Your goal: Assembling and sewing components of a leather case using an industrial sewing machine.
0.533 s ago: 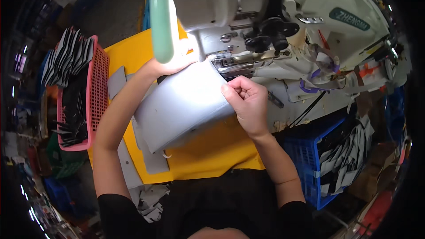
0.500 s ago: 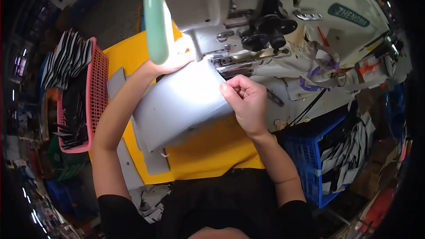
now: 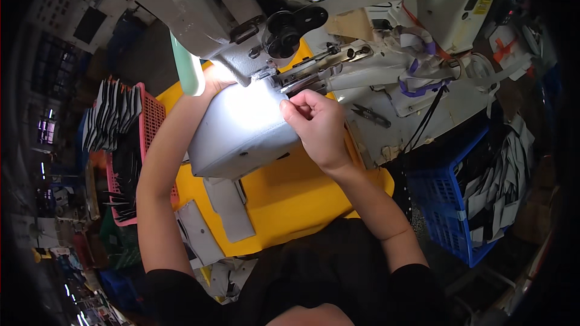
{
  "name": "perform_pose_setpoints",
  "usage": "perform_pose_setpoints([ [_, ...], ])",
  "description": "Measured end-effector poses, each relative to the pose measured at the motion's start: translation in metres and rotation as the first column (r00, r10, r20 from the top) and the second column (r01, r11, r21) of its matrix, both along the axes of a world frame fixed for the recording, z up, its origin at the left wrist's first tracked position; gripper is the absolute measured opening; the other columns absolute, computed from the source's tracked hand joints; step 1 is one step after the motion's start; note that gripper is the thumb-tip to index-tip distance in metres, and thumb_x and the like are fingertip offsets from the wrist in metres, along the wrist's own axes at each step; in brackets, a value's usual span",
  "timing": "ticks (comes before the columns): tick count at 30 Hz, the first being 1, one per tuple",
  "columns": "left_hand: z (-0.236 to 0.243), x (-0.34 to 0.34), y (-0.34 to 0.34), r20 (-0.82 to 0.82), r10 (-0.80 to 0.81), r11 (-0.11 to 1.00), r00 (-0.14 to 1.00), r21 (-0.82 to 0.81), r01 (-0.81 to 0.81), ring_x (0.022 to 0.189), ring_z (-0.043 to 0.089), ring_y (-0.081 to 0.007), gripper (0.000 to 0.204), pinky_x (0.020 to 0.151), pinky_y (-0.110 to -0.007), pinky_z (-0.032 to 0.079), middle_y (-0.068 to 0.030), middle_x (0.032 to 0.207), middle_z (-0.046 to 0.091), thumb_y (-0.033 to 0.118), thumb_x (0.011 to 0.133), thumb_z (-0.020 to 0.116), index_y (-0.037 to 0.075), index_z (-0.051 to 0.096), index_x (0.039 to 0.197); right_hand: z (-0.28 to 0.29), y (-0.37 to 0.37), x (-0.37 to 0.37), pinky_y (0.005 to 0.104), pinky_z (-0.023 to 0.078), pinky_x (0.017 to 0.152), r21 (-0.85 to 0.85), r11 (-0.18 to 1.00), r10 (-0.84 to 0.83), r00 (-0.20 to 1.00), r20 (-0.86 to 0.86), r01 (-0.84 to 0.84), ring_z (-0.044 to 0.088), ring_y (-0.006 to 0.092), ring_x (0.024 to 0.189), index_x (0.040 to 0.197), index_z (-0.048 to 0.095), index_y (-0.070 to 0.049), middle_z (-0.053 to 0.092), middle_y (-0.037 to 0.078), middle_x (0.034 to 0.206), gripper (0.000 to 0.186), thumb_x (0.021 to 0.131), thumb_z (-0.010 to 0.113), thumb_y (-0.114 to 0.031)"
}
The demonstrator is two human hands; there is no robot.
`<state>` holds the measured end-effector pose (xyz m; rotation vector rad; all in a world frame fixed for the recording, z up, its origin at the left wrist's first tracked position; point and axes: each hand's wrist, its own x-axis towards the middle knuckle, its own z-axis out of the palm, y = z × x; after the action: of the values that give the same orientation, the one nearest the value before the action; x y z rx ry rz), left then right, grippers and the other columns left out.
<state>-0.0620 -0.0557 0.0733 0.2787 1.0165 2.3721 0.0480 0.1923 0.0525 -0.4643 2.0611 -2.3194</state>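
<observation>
Bright light falls on a grey box-shaped sewn piece [image 3: 232, 136] beneath the needle area of a white sewing machine [image 3: 196, 9]. At its right edge my right hand [image 3: 314, 124] is closed, thumb and forefinger pinching the border beside the metal presser parts [image 3: 308, 75]. My left hand [image 3: 219, 78] reaches around the piece's far left side and touches it there. Its fingers are lost behind the machine head and in the glare. A pale green lever or handle [image 3: 186, 66] hangs in front of my left wrist.
Yellow sheeting [image 3: 290, 205] covers the table, with loose flat grey pieces [image 3: 229, 214] on it. A pink basket [image 3: 148, 124] of dark and grey pieces stands left, a blue crate [image 3: 444, 205] of similar pieces right. Small thread snips [image 3: 371, 115] lie right of the machine arm.
The viewpoint has shifted, so more of the machine head shows. The grey piece has turned slightly, its near side wall more visible. Both hands keep about the same places on it.
</observation>
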Motion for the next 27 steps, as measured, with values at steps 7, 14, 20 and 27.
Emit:
perform_pose_setpoints([
  [7,-0.047,0.013,-0.041,-0.755,-0.071,0.098,0.651,-0.655,-0.749,0.116,0.058,-0.0306,0.05,0.101,-0.041,0.046,-0.0182,0.132,0.057,0.017,0.091,0.062,-0.003,0.051,0.135,-0.002,0.007,-0.007,0.0206,0.035,0.054,0.046,0.998,-0.041,0.994,-0.1,0.046,0.041,0.0067,0.057,0.082,0.066,0.003,0.054,-0.002,0.062,0.01,0.088,0.063,-0.004],
  [14,-0.056,0.216,0.004,-0.611,0.698,-0.125,0.374,-0.618,-0.776,0.107,0.054,-0.025,0.042,0.095,-0.035,0.046,-0.0165,0.123,0.056,0.03,0.1,0.055,-0.003,0.053,0.126,-0.05,0.025,-0.031,0.0236,0.039,0.056,0.184,0.903,0.405,0.913,-0.055,-0.389,0.045,0.0098,0.06,0.086,0.069,0.004,0.062,0.003,0.067,0.01,0.087,0.064,-0.005],
  [20,-0.011,0.228,0.016,-0.613,0.732,-0.112,0.297,-0.539,-0.835,0.089,0.055,-0.0155,0.042,0.078,-0.025,0.046,-0.0098,0.105,0.062,0.035,0.104,0.048,-0.003,0.06,0.115,-0.075,-0.045,-0.027,0.0339,0.053,0.081,0.219,0.89,0.44,0.878,-0.188,-0.4,0.067,0.0249,0.091,0.121,0.063,0.005,0.07,0.017,0.112,0.052,0.082,0.075,-0.027],
  [27,-0.003,0.211,-0.003,-0.714,0.675,-0.214,0.189,-0.434,-0.875,0.077,0.056,-0.0125,0.035,0.071,-0.022,0.044,-0.007,0.098,0.065,0.031,0.103,0.053,-0.002,0.062,0.11,-0.063,-0.069,-0.014,0.0337,0.051,0.09,0.16,0.857,0.482,0.872,0.086,-0.489,0.066,0.0277,0.107,0.128,0.059,0.006,0.066,0.023,0.123,0.068,0.08,0.078,-0.039],
])
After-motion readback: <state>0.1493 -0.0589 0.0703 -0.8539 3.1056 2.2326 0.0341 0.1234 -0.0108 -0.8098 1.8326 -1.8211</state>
